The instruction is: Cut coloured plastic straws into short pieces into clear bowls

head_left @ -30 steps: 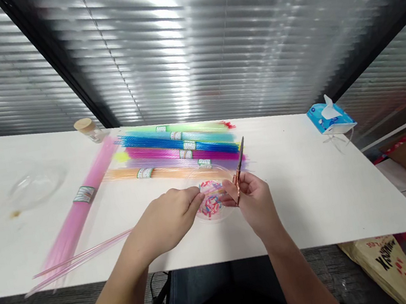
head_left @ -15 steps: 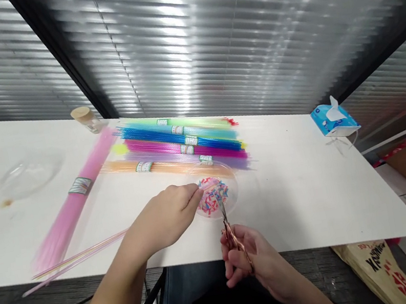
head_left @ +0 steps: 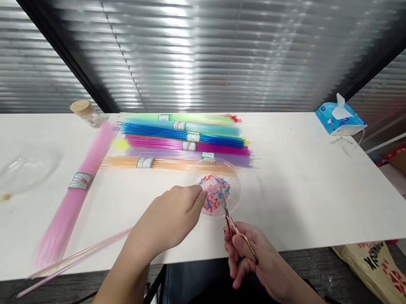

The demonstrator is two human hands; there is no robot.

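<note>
My left hand (head_left: 176, 213) pinches a few thin pink and yellow straws (head_left: 83, 254), whose long ends trail left past the table's front edge. Their short tips reach over a clear round bowl (head_left: 235, 188). Small cut pieces (head_left: 211, 203) in red, pink, blue and white lie inside it. My right hand (head_left: 248, 250) holds rose-gold scissors (head_left: 233, 225) by the handles, with the blades over the bowl near the straw tips. The blades look slightly apart.
Straw bundles in green, blue, magenta (head_left: 158, 143), purple and orange (head_left: 170, 166) lie behind the bowl. A pink bundle (head_left: 62, 217) slants at left, near a corked jar (head_left: 85, 113) and clear plastic (head_left: 26, 168). A blue tissue pack (head_left: 339, 118) sits at right.
The scissor blades stand wider apart than before, and the fingers of my right hand have opened a little around the handles. The whole view has shifted slightly.
</note>
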